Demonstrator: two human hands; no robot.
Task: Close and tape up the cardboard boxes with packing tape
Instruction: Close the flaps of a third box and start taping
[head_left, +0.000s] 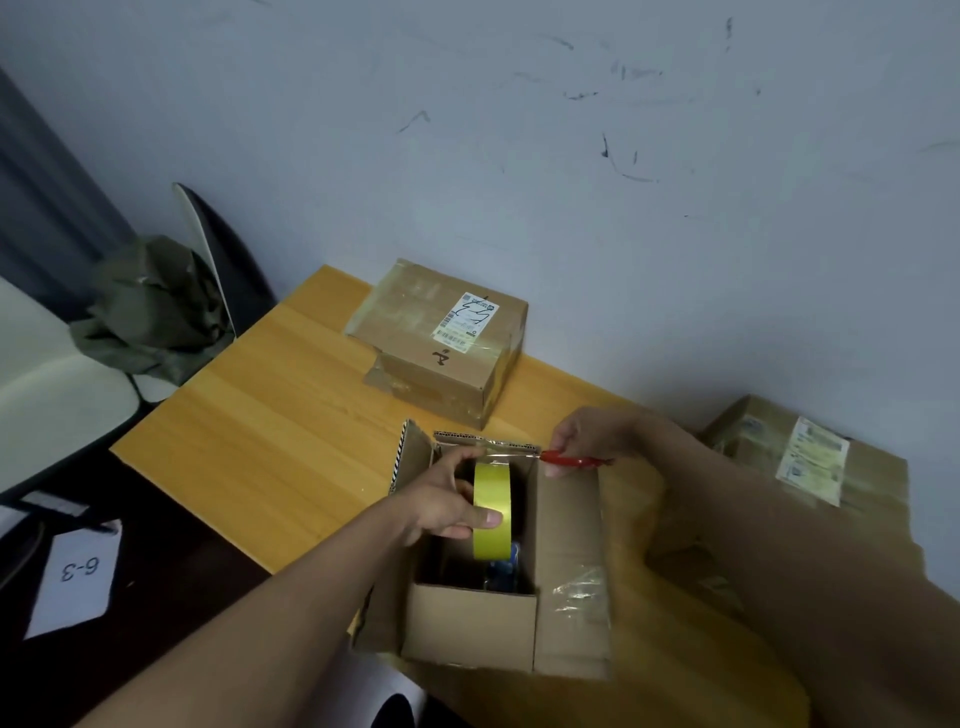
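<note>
A: How far along is it?
B: The far box (441, 338) behind the open box (498, 618) on the table (249, 415) looks already taped.
A: And the open one?
B: Flaps up. The left hand (441, 506) grips the tape roll (491, 512) over its opening; the right hand (584, 439) pinches a red cutter (569, 459) (scissors or knife, unclear) at its far rim. Closing and sealing remain, I'd judge

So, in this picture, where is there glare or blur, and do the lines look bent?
Head view: dim, even light with soft shadows; glare on the clear tape of the open box's flap and on the taped box behind; the right forearm at the lower right is smeared; the table edges and the wall corner lean, a wide-angle effect.
</note>
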